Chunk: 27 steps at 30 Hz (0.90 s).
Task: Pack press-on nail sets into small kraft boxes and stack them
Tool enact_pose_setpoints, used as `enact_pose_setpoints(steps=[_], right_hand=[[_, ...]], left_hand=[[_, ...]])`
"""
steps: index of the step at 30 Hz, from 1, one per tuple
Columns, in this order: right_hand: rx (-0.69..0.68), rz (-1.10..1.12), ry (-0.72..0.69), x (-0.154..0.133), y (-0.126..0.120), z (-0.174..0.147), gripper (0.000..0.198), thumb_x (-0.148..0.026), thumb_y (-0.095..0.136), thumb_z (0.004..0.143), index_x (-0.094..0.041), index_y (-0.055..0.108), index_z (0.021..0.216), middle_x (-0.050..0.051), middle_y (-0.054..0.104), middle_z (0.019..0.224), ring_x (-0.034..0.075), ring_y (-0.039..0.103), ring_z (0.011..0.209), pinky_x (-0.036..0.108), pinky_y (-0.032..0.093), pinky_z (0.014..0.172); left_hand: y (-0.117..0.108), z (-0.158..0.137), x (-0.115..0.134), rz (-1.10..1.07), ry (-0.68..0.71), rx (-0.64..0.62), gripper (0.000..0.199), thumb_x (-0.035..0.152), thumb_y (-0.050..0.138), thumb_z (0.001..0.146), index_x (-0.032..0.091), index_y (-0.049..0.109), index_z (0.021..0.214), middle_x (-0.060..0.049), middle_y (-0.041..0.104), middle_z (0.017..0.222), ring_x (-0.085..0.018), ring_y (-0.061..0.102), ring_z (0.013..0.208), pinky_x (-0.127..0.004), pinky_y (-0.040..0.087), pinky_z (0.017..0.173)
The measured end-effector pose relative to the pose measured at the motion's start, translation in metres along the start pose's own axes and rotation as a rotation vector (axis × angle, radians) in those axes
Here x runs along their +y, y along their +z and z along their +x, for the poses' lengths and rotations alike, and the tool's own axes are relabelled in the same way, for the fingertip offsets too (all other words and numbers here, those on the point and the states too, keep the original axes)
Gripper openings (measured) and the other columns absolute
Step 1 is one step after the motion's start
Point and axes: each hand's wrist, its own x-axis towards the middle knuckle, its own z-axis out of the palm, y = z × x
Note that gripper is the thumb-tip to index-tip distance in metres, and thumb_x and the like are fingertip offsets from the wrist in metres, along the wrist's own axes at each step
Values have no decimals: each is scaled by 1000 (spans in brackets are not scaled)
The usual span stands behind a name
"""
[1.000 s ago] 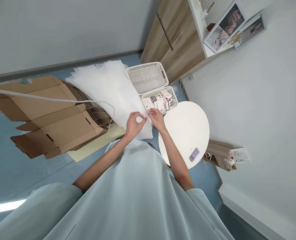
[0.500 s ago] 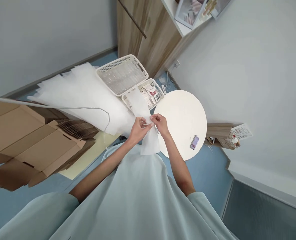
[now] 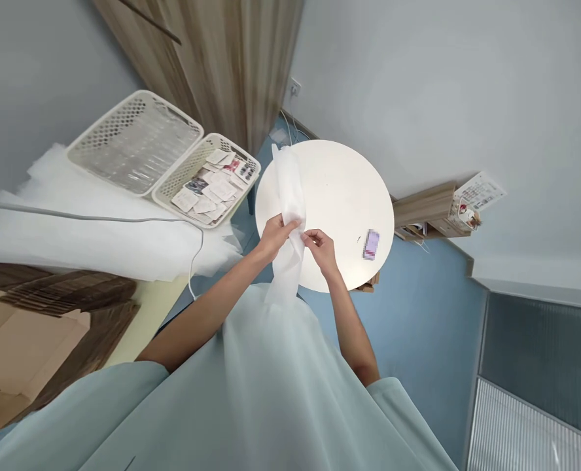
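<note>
A narrow, semi-transparent white sheet of packing foam (image 3: 289, 183) hangs lengthwise before me, bunched and folded at its middle. My left hand (image 3: 275, 237) is closed around that bunched middle, thumb on top. At the right edge of the fold, my right hand (image 3: 320, 248) is closed in a pinch, its fingertips against the foam. Whether something lies inside the fold is hidden. The upper part of the sheet stands over the left side of a round white table (image 3: 339, 176); its lower end reaches my light green clothing.
A purple pixelated item (image 3: 371, 244) lies on the table. To the left are a basket of clear plastic packs (image 3: 138, 144), a basket of cards (image 3: 212, 186), a pile of white foam sheets (image 3: 99, 242) and flattened cardboard boxes (image 3: 30, 347). A grey cable (image 3: 99, 217) crosses the pile.
My view has turned right, and the hands with the foam are now over the table's left edge. The sheet, flatter before, is now folded and bunched in my left hand.
</note>
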Motion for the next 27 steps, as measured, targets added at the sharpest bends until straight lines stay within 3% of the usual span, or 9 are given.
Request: enact_pose_setpoints(steps=[3, 6, 8, 11, 14, 20, 24, 27], right_hand=[[82, 51, 39, 21, -39, -4, 36, -59, 74, 91, -24, 73, 96, 6, 78, 105, 23, 72, 106, 36, 61, 95], [183, 151, 92, 44, -75, -4, 45, -65, 72, 93, -24, 72, 111, 9, 78, 122, 23, 72, 118, 36, 62, 99], [146, 232, 146, 56, -94, -3, 56, -73, 68, 94, -24, 71, 121, 10, 78, 129, 24, 73, 123, 37, 62, 100], [-23, 343, 207, 70, -118, 1, 69, -84, 60, 94, -23, 74, 122, 12, 81, 121, 29, 76, 120, 40, 64, 96], [-72, 401, 193, 77, -136, 4, 66, -82, 68, 91, -22, 75, 118, 12, 83, 115, 32, 76, 117, 43, 64, 94], [79, 461, 185, 90, -170, 21, 49, -64, 79, 84, -22, 71, 109, 8, 81, 110, 28, 75, 109, 38, 62, 96], [174, 385, 246, 102, -185, 38, 41, -60, 79, 83, -24, 66, 96, 5, 78, 97, 25, 73, 97, 35, 61, 85], [247, 335, 273, 110, -187, 51, 41, -60, 78, 84, -24, 64, 94, 4, 76, 95, 23, 72, 95, 33, 59, 81]], left_hand=[[37, 3, -9, 8, -37, -66, 48, 55, 94, 69, 19, 73, 93, -8, 76, 94, -28, 73, 96, -40, 59, 86], [71, 7, -16, 11, -71, -160, 46, 54, 91, 71, 18, 74, 94, -9, 78, 96, -31, 75, 103, -43, 61, 92], [90, 10, -19, 20, -112, -238, 43, 52, 87, 75, 17, 75, 96, -11, 78, 96, -33, 76, 104, -45, 62, 92], [114, 14, -24, 42, -167, -316, 38, 46, 84, 76, 16, 76, 98, -11, 78, 94, -34, 76, 103, -47, 63, 92], [132, 18, -30, 71, -183, -308, 36, 43, 85, 74, 16, 76, 97, -12, 79, 95, -34, 76, 105, -46, 63, 91], [140, 36, -41, 181, -208, -108, 39, 43, 90, 71, 17, 77, 97, -12, 80, 103, -29, 77, 97, -38, 61, 80], [130, 50, -46, 248, -180, -1, 42, 46, 93, 73, 19, 78, 101, -11, 80, 112, -24, 77, 94, -36, 60, 83], [118, 51, -50, 311, -188, 1, 46, 52, 96, 71, 20, 79, 101, -12, 80, 111, -27, 77, 97, -38, 60, 85]])
